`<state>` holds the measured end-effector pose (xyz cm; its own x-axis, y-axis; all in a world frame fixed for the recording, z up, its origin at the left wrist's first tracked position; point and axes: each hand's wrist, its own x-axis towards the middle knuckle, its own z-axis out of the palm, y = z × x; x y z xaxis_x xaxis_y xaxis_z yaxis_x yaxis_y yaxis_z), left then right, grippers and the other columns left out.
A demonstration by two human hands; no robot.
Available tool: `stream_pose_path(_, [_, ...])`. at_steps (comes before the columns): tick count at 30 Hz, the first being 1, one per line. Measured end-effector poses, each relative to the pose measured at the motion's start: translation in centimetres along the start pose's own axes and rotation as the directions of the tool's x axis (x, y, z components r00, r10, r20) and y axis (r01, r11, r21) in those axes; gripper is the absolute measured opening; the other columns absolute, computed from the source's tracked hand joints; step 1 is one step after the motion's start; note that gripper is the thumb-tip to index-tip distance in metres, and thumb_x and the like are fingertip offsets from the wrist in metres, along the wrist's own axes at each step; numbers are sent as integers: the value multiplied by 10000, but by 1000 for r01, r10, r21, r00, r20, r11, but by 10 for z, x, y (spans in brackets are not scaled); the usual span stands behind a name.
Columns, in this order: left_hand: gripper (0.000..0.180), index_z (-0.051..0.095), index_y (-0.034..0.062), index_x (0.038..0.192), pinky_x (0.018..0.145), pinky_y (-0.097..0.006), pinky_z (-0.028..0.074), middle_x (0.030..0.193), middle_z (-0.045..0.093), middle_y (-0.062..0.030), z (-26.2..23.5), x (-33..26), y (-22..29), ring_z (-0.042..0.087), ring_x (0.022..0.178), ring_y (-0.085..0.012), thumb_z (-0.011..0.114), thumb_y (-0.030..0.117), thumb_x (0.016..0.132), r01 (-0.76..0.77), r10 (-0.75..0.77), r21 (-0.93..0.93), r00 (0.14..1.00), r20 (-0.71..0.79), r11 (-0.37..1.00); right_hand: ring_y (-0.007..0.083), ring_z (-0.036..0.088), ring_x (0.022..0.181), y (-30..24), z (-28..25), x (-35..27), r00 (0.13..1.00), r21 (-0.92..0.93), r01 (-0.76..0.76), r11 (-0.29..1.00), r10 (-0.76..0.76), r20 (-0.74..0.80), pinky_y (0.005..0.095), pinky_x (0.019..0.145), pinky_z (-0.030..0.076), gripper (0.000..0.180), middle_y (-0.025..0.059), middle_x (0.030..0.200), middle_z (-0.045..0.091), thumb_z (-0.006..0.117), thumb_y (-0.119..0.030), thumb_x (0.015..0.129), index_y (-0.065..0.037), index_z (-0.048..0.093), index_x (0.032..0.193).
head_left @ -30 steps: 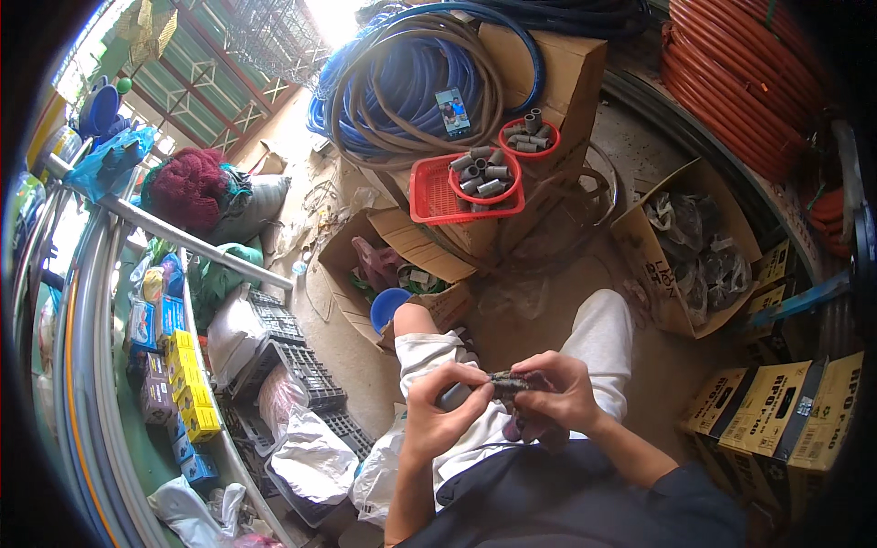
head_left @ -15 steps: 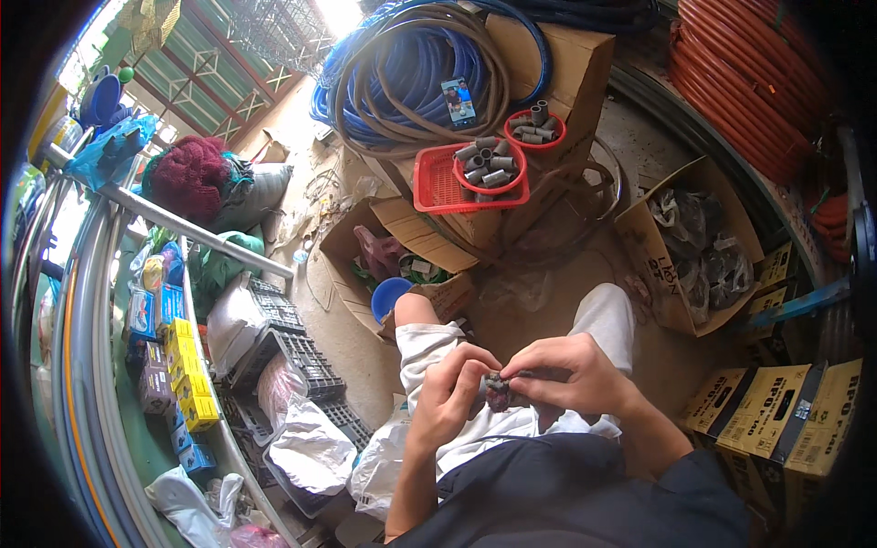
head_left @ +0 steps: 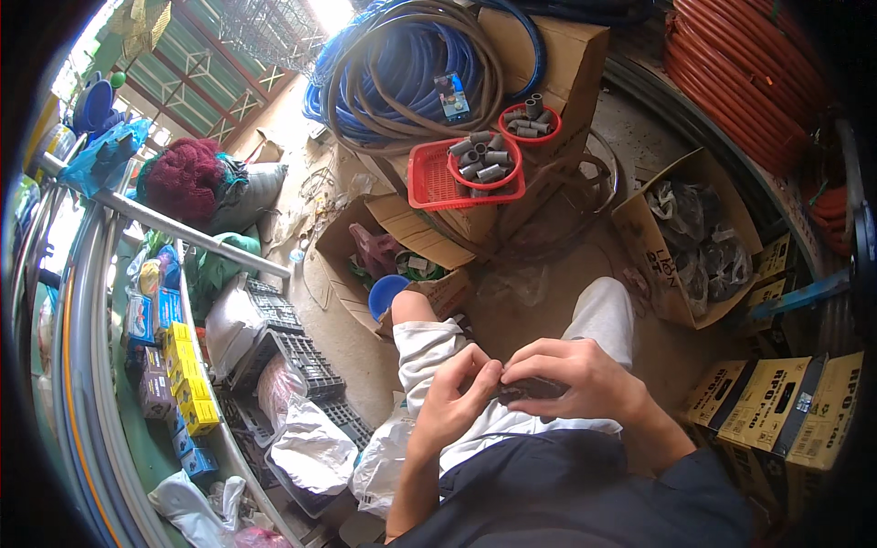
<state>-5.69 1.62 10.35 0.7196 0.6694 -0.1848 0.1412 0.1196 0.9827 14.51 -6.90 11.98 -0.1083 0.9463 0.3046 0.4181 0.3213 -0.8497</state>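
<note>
Person seated, knees apart, both hands in front of the lap. Right hand (head_left: 580, 379): fingers curled over a small dark piece (head_left: 534, 389), thumb under, pinching it. Left hand (head_left: 454, 402): bent, thumb and index fingertips brought together at the left end of the piece, right by the other hand's fingertips; cannot tell if anything is pinched between them. The piece sits above the light trousers (head_left: 429, 354), between the knees; mostly hidden by the fingers, exact shape unclear.

Ahead: flat red basket (head_left: 431, 183) with a round red basket (head_left: 517, 179) on its right part, heaped with grey pipe fittings (head_left: 493, 172). Second round red basket (head_left: 555, 131) just behind and to the right, also full of grey fittings. Phone (head_left: 451, 97), screen lit, by the blue hose coil (head_left: 402, 68); brown hose (head_left: 498, 68) looped over the coil.

Floor: open carton (head_left: 340, 239) ahead-left, blue bowl (head_left: 387, 294) at its near edge. Open carton (head_left: 653, 274) on the right, holds clear plastic bags (head_left: 699, 228) with dark contents. Orange pipe coil (head_left: 740, 87) far right; printed yellow-brown boxes (head_left: 758, 402) near right. Left: black crates (head_left: 315, 370) with white bags (head_left: 315, 452) on them, small yellow boxes (head_left: 189, 379), grey pipes (head_left: 82, 365) along the edge. Maroon netting bundle (head_left: 187, 178) farther back.
</note>
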Motion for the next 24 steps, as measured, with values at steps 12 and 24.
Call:
stream_pose_path(12, [306,576,-12,958,637,-303,451,765,589,-84,8,7,3,546,672,-164,458,243,1078,-63,63,179,998,2,982,286,687,892,-2,-5,-7,992,-200,102,974,-86,89,377,766,565,277,88,977,674,760,-93,815,-84,667,1076])
stream_pose_path(24, [248,546,-7,941,627,-372,458,735,618,-165,19,-7,16,619,656,-271,489,201,1064,-49,79,305,993,-86,951,311,694,880,-16,-2,-5,983,16,-171,985,170,67,381,772,567,265,98,949,694,779,-78,786,-67,683,1033])
